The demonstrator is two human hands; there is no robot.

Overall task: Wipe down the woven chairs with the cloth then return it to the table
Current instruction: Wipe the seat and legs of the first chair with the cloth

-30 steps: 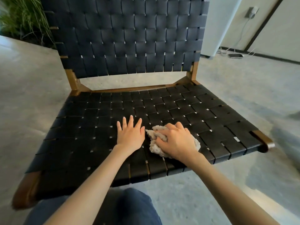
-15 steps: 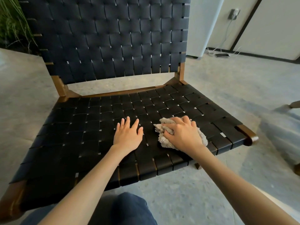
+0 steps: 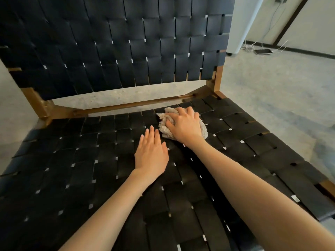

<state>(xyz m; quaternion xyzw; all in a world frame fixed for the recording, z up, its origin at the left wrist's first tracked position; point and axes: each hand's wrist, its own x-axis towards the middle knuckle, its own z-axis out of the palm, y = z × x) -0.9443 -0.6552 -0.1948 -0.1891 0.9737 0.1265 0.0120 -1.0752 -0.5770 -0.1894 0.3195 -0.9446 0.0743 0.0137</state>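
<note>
A black woven chair (image 3: 76,169) with a brown wooden frame fills the view, seat below and backrest above. A crumpled beige cloth (image 3: 165,130) lies on the seat near its back rail. My right hand (image 3: 184,126) grips the cloth with curled fingers and presses it onto the weave. My left hand (image 3: 151,154) rests flat on the seat just in front and left of the cloth, fingers straight and together. Most of the cloth is hidden under my right hand.
Grey concrete floor surrounds the chair. A white column (image 3: 243,24) stands behind the chair's right side. Beyond it a phone (image 3: 262,51) lies on the floor with white cables along a wall with dark baseboard.
My right hand has pushed the cloth from the front of the seat toward the back rail. My left hand followed forward on the seat, and my head moved closer to the chair.
</note>
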